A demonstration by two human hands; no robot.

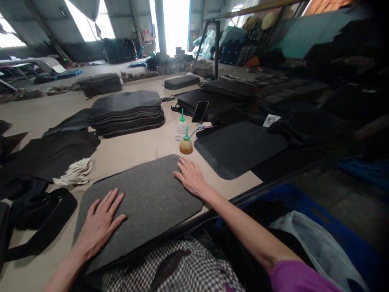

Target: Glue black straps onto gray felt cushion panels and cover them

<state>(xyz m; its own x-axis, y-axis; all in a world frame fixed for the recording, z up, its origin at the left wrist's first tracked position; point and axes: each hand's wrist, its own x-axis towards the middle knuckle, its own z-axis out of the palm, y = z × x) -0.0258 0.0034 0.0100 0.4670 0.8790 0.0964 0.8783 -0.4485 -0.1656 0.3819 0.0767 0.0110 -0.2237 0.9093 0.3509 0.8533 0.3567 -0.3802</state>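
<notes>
A dark grey flat panel (148, 194) with rounded corners lies on the table right in front of me, its near side at the table edge. On its left part rests my left hand (102, 219), palm down with the fingers spread. My right hand (191, 175) lies flat near the panel's far right corner, fingers stretched out. Just beyond that hand stands a squat bottle (186, 147) with amber liquid and a green nozzle. Behind it is a clearer bottle (182, 127), also green-tipped. Neither hand grips anything.
Stacked dark panels (126, 111) stand at the back left. A phone (200, 112) leans by black pieces; another dark panel (240, 146) lies right. Crumpled white gloves (74, 172) and black straps (45, 215) are at left. A blue crate (328, 227) with a plastic bag (316, 239) sits below right.
</notes>
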